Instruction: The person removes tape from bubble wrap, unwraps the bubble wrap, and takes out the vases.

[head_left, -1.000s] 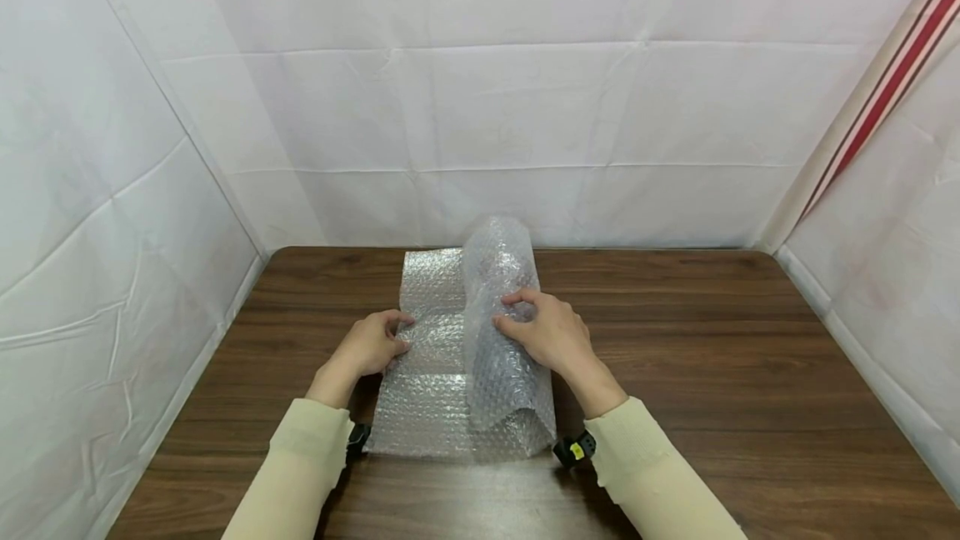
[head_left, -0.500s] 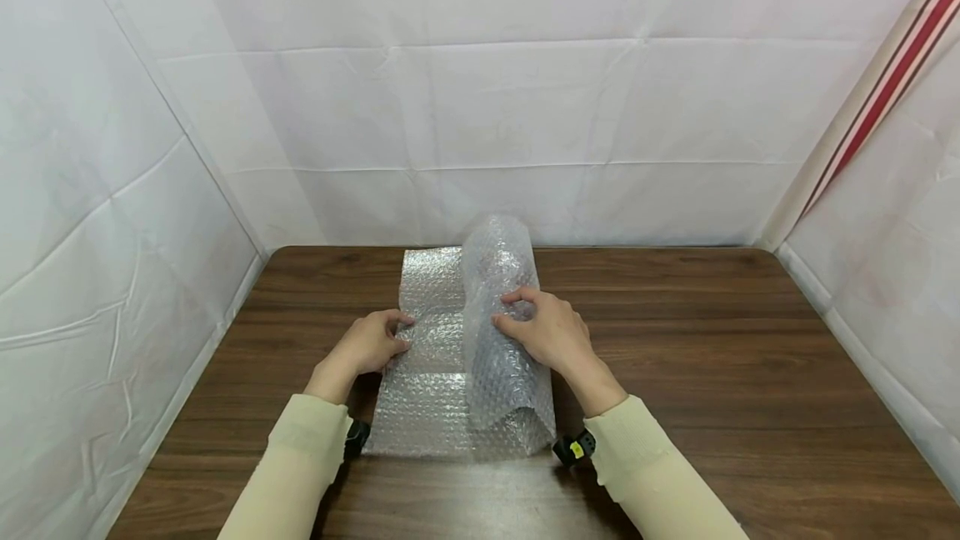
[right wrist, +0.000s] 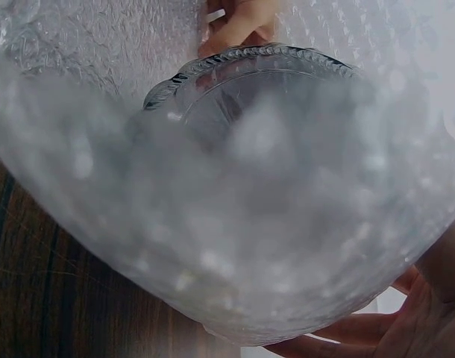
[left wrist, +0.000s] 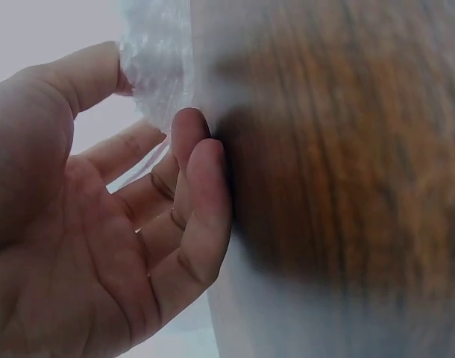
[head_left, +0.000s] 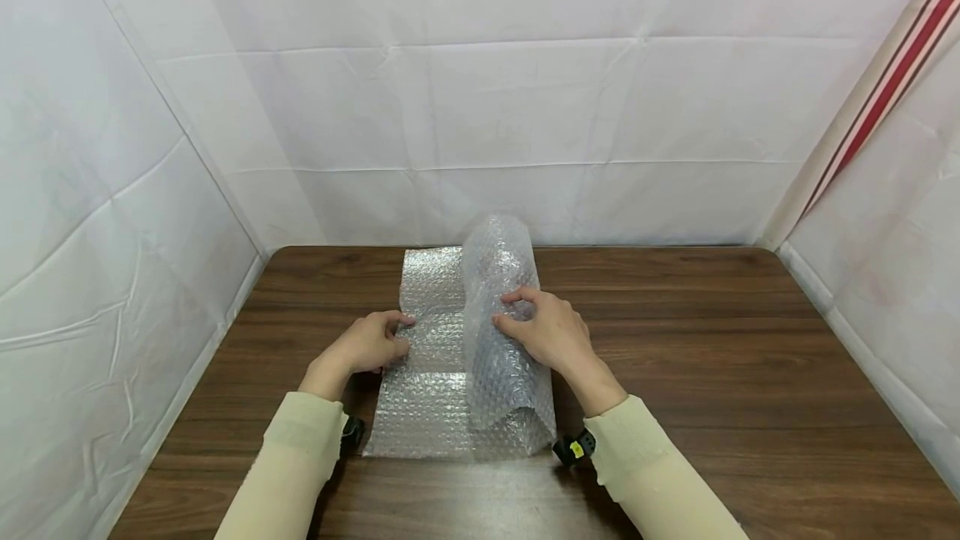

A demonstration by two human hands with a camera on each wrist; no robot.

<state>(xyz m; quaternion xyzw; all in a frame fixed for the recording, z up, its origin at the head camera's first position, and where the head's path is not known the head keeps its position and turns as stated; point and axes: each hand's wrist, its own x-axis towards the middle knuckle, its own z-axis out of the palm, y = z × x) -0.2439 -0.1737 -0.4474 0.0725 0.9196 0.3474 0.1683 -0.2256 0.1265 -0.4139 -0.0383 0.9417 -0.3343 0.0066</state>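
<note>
A sheet of bubble wrap (head_left: 423,415) lies on the wooden table, its right part folded over into a roll (head_left: 506,386). My left hand (head_left: 367,343) holds the sheet's left edge between thumb and forefinger; in the left wrist view the wrap (left wrist: 162,60) sits by those fingertips. My right hand (head_left: 553,332) grips the roll from its right side, thumb and forefinger on top. Inside the roll's near opening, the right wrist view shows a clear glass object (right wrist: 265,63) with a ridged, scalloped rim. Blurred wrap hides the rest of it, so its kind is unclear.
The brown wooden table (head_left: 712,373) has rounded far corners. White cloth walls (head_left: 510,107) enclose its back and sides, with a red-striped band (head_left: 892,98) at the right corner. The roll's far end reaches the table's back edge.
My left wrist and forearm have shifted slightly left, while the left fingertips stay at the sheet's edge. The right hand and the roll look unmoved.
</note>
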